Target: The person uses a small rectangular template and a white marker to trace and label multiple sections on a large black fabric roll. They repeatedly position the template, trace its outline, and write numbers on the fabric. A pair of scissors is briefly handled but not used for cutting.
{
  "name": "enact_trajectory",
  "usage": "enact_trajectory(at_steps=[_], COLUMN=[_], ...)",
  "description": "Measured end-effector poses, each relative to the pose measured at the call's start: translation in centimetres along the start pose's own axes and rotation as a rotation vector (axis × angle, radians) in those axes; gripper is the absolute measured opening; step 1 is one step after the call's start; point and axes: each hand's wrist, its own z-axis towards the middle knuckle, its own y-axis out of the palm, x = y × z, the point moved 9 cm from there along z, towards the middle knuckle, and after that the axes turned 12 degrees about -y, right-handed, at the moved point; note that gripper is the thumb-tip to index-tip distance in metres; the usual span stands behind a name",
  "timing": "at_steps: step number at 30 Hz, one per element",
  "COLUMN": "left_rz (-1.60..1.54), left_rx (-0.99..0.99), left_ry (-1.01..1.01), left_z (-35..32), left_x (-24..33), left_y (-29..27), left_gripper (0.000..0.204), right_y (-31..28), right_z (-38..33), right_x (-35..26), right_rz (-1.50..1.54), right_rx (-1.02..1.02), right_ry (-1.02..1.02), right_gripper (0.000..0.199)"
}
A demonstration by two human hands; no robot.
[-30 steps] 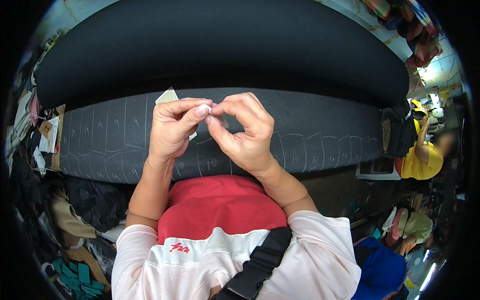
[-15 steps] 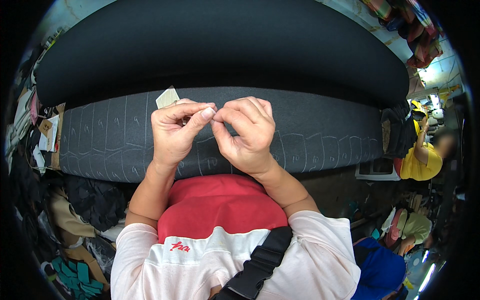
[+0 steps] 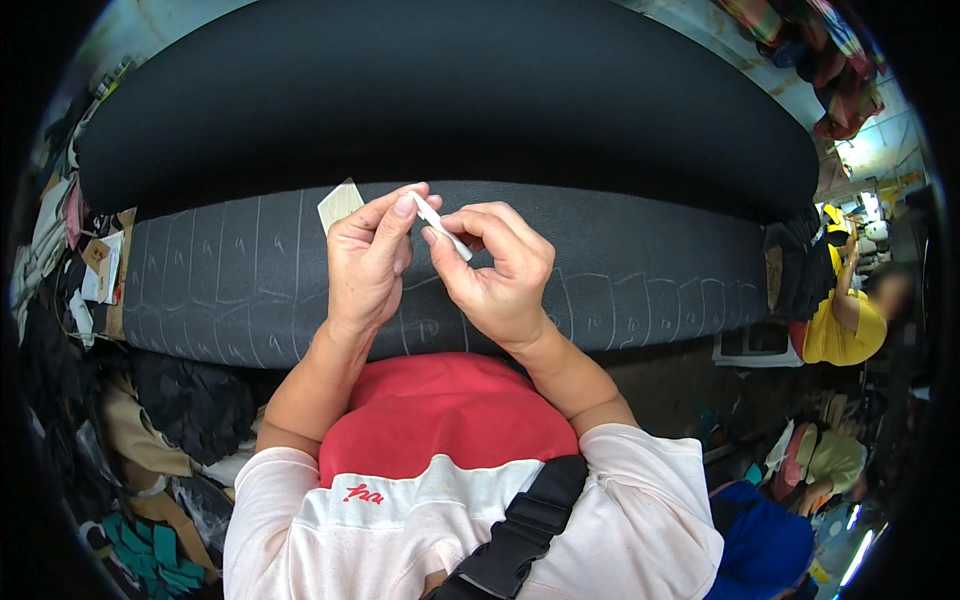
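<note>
Hands raised together above the worktop (image 3: 200, 290), both pinching one small white stick of chalk (image 3: 441, 227). Left hand (image 3: 368, 265) closed on the chalk's upper end, thumb and forefinger tips pressed to it, remaining fingers curled loosely behind. Right hand (image 3: 497, 280) closed on the lower end, forefinger hooked over the stick, thumb beneath, other fingers folded into the palm. Chalk tilted, upper end toward the left hand, lower end toward the right, held clear of the surface below. Beneath both hands, dark grey fabric (image 3: 620, 270) spread across the worktop, marked with rows of chalk-drawn outlines and small chalk marks inside them. Pale cardboard template (image 3: 339, 205) lying on that fabric just behind the left hand, partly hidden by the fingers. Beyond, large black roll of material (image 3: 450, 100) stretched across the far side. Red and white shirt (image 3: 450, 430) and black strap (image 3: 520, 530) at the lower edge. Piles of dark cut pieces (image 3: 190, 400) and paper scraps to the left. Another person in a yellow top (image 3: 840, 330) seated well apart on the right.
</note>
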Motion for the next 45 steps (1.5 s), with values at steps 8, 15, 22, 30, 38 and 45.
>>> enact_trajectory(at_steps=[8,15,22,30,38,45], left_rz=[0.128,0.341,0.642,0.672,0.779,0.938], left_rx=[-0.001,0.012,0.108,0.053,0.083,0.084], left_ry=[-0.053,0.019,0.148,0.062,0.015,0.015], left_z=[0.0,0.1,-0.3,0.5,0.9,0.3], left_x=[0.0,1.1,1.9,1.7,2.0,2.4], left_y=[-0.3,-0.2,0.6,-0.3,-2.1,-3.0], left_gripper=[0.015,0.012,0.011,0.011,0.007,0.008], right_y=[-0.2,0.0,1.1,4.9,4.8,3.7], right_z=[-0.4,-0.7,-0.6,-3.9,-4.7,-5.5], right_x=[0.5,0.5,1.3,4.7,7.1,9.3], right_rz=[-0.026,-0.038,0.025,1.138,1.168,0.641], right_rx=[0.062,0.045,-0.158,-0.176,-0.043,-0.084], right_ry=[0.016,0.043,0.194,0.933,0.893,0.793], right_gripper=[0.016,0.014,0.027,0.037,0.018,0.011])
